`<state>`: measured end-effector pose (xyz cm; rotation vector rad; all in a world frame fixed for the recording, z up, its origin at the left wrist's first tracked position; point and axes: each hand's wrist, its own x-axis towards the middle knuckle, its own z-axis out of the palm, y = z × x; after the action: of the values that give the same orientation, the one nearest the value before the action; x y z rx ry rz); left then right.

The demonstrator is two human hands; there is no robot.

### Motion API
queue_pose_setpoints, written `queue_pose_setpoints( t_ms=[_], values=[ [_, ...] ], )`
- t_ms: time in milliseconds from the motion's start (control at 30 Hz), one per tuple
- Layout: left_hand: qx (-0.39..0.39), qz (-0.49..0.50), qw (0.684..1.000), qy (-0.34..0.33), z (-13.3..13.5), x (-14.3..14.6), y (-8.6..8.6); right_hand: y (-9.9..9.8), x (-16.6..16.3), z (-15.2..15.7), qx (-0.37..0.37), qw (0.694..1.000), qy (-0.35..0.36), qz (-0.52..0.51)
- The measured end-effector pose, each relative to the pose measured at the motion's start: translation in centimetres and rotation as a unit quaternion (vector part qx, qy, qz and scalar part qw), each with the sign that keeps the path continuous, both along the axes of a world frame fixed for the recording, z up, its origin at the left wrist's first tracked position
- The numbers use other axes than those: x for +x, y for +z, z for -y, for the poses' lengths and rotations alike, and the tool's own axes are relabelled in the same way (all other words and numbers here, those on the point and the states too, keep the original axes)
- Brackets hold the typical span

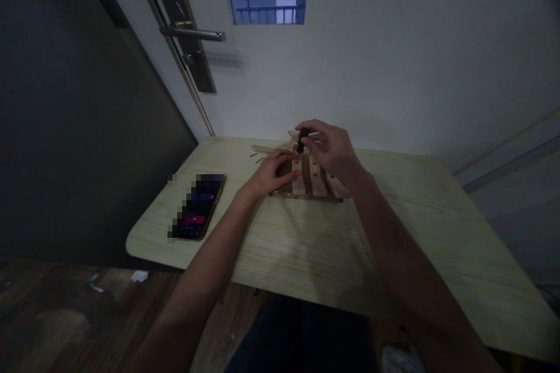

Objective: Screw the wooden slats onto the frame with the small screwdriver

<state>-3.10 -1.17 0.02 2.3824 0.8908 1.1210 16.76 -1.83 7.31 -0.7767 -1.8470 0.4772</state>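
My right hand (330, 145) is closed around the black handle of a screwdriver (303, 139), which stands nearly upright. Its tip points down at the far part of a pale wooden slat (298, 183). My left hand (270, 172) lies beside that slat with thumb and fingers spread, the fingertips close to the screwdriver's shaft and the thumb touching the slat. Under the slats sits a darker wooden base (284, 194). A second slat (318, 180) and a third slat (336, 186) lie to the right, with dark round spots on them. The screwdriver's exact contact point is too small to make out.
Loose wooden sticks (262, 148) and several thin screws or nails (254, 155) lie behind my left hand. A phone (199, 210) rests left on the pale table (280, 256). A white door with a metal handle (196, 34) stands directly behind the table.
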Motion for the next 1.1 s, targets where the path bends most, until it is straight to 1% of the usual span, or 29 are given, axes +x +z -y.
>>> queue_pose_setpoints(
  t_ms=[100, 167, 267, 433, 567, 667, 767, 900, 1100],
  values=[
    [0.001, 0.000, 1.000, 0.001, 0.02, 0.01, 0.02, 0.46, -0.06, 0.16, -0.006, 0.999, -0.033, -0.003],
    [0.000, -0.001, 1.000, 0.002, 0.14, 0.05, 0.16, 0.69, -0.05, 0.24, -0.009, 0.999, -0.042, 0.000],
    [0.000, -0.002, 1.000, 0.006, 0.34, 0.13, 0.39, 0.68, -0.04, 0.22, -0.001, 0.999, -0.036, 0.002],
    [-0.003, -0.002, 1.000, 0.005, 0.35, 0.13, 0.42, -0.02, -0.13, 0.07, 0.031, 0.999, -0.037, -0.010],
    [0.001, -0.001, 1.000, 0.005, 0.24, 0.09, 0.25, -0.23, -0.26, 0.04, 0.014, 1.000, 0.005, -0.017],
    [0.005, 0.001, 1.000, 0.007, 0.20, 0.08, 0.15, -0.05, -0.33, -0.02, -0.006, 0.999, 0.032, -0.042],
    [0.008, -0.003, 1.000, 0.003, 0.19, 0.08, 0.13, 0.27, -0.25, 0.02, -0.018, 0.998, 0.023, -0.056],
    [0.006, -0.008, 1.000, 0.005, 0.22, 0.04, 0.16, 0.45, 0.01, 0.25, -0.038, 0.999, -0.011, -0.030],
    [0.014, 0.004, 1.000, 0.002, 0.12, 0.07, 0.02, -0.05, -0.06, 0.01, -0.011, 1.000, -0.001, -0.004]
  ],
)
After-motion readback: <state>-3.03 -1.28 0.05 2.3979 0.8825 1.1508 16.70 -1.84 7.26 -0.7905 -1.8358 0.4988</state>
